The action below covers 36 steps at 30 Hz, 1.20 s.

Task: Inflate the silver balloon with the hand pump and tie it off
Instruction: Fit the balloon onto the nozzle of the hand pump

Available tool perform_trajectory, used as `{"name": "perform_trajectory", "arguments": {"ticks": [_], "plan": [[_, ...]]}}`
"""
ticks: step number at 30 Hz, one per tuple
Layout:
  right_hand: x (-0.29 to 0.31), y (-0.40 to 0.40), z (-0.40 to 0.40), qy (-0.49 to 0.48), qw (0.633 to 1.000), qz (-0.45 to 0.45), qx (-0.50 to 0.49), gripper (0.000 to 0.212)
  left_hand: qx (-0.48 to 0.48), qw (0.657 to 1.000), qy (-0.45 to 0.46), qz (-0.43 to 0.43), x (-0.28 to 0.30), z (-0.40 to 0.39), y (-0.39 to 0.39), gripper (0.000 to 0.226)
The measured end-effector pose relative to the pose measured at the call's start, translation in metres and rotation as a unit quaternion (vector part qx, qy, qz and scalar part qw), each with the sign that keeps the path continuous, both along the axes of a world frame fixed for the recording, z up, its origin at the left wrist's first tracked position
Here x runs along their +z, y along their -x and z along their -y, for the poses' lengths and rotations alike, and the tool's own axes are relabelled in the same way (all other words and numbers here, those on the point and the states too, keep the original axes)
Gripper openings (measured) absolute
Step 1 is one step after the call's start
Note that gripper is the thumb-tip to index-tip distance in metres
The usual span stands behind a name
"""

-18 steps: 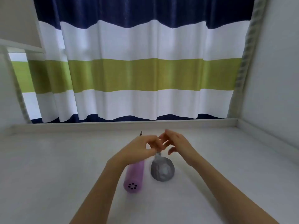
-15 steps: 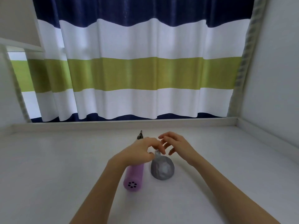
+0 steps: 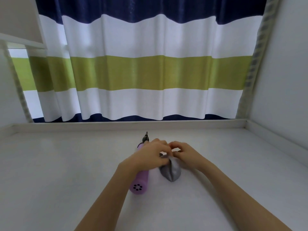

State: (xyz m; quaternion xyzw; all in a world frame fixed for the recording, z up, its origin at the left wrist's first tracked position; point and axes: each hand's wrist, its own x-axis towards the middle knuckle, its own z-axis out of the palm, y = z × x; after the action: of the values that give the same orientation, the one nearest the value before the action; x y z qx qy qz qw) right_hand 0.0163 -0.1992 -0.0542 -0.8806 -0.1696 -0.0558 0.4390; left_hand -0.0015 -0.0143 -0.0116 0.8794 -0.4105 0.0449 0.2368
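Observation:
A small, partly inflated silver balloon (image 3: pixel 172 171) lies on the white surface (image 3: pixel 58 172), wrinkled and creased. My left hand (image 3: pixel 150 155) pinches its neck from the left. My right hand (image 3: pixel 184 151) grips the neck from the right, fingers curled close to the left hand's fingers. A purple hand pump (image 3: pixel 140 182) lies flat just left of the balloon, under my left wrist, its perforated end toward me and its dark nozzle (image 3: pixel 145 137) pointing away. The balloon's neck is mostly hidden by my fingers.
A striped curtain (image 3: pixel 150 72) in navy, white and green hangs behind the surface. A low white ledge (image 3: pixel 133 125) runs along the back and a white wall (image 3: pixel 283 80) closes the right side.
Both hands have dropped lower and closed onto the balloon's neck. The balloon looks flatter and more creased than before. The pump has not moved.

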Motion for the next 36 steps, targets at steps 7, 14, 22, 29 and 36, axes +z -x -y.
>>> {"name": "perform_trajectory", "arguments": {"ticks": [7,14,22,29,36], "plan": [[0.019,0.013,-0.021,-0.380,0.905,-0.158,0.106,0.052,0.099,0.909,0.389,-0.110,0.016,-0.001,-0.002,0.012],[0.015,0.020,-0.038,-0.414,0.806,-0.332,0.261,0.090,0.102,0.799,0.539,-0.247,0.014,-0.014,-0.014,0.016],[0.017,0.030,-0.047,-0.395,0.825,-0.358,0.185,0.023,0.096,0.887,0.388,-0.231,0.007,-0.012,-0.017,0.022],[0.020,0.025,-0.045,-0.538,0.746,-0.378,0.108,0.040,0.283,0.926,0.229,-0.100,-0.005,-0.019,-0.030,0.048],[0.023,0.007,-0.012,-0.684,0.684,-0.246,-0.056,0.030,0.328,0.933,-0.002,-0.152,-0.020,-0.022,-0.028,0.088]]}}
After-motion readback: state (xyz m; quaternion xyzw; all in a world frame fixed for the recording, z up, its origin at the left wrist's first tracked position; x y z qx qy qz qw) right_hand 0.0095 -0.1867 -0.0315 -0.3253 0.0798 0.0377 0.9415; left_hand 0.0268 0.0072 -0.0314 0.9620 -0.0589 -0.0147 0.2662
